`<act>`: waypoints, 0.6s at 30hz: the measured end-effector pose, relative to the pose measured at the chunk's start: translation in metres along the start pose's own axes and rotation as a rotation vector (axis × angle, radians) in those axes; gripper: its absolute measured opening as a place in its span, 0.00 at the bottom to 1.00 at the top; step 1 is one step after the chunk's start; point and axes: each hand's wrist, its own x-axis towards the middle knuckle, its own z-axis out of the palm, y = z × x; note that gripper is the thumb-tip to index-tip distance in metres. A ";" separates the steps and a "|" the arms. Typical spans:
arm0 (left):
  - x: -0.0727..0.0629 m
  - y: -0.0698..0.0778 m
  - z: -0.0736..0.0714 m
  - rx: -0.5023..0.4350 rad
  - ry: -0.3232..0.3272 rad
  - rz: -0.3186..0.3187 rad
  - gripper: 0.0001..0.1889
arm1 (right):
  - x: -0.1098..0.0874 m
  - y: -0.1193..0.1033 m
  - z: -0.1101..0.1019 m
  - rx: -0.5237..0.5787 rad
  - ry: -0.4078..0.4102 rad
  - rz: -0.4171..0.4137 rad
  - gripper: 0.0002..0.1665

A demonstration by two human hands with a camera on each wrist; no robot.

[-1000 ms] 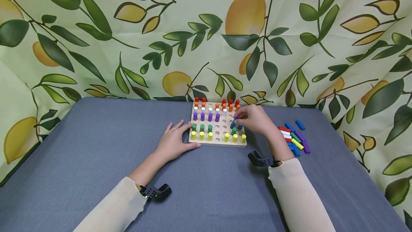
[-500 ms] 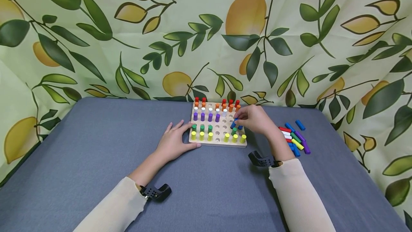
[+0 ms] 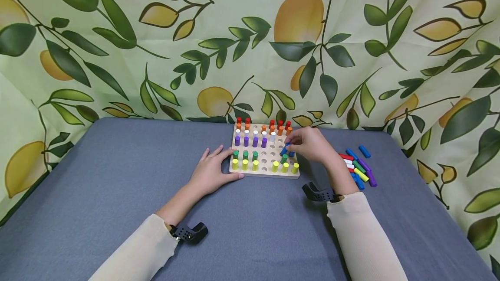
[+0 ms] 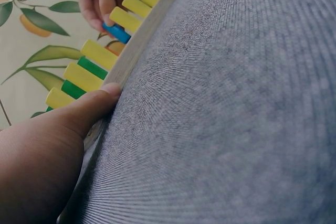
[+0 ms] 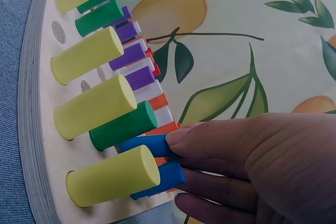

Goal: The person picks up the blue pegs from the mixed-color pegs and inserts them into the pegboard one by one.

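the right hand reaches in over the right side of the wooden peg board, wrist resting low on the grey table, sleeve pulled to the wrist. its thumb and fingers are curled and pinching a blue peg, which sits tilted over the board's right part, just behind a green peg and beside another blue peg standing in its hole. whether the pinched peg's end is already in a hole i cannot tell. the left hand lies flat on the table, fingers straight and relaxed, thumb tip touching the board's near left edge; it holds nothing. a heap of loose pegs lies on the table to the right of the board. compared with a second ago, almost nothing differs: both hands stay where they were, the blue peg still pinched at the same spot.
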 end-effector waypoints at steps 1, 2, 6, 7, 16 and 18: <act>0.000 0.000 0.000 0.001 0.000 0.000 0.43 | 0.000 0.000 0.000 0.001 -0.001 0.001 0.06; 0.000 0.000 0.000 0.002 -0.001 -0.001 0.43 | 0.000 0.000 0.000 0.002 -0.002 0.001 0.06; 0.000 0.001 0.000 0.005 -0.002 -0.003 0.43 | 0.000 0.001 0.000 0.003 -0.003 0.009 0.06; 0.000 0.001 0.000 0.005 -0.001 -0.003 0.43 | 0.000 0.001 0.000 0.003 -0.003 0.010 0.06; -0.001 0.000 0.000 0.002 0.000 0.001 0.43 | 0.000 0.001 0.001 0.025 -0.009 -0.006 0.07; -0.001 0.000 0.000 0.001 0.000 0.001 0.43 | 0.000 0.001 0.001 0.024 -0.013 -0.007 0.07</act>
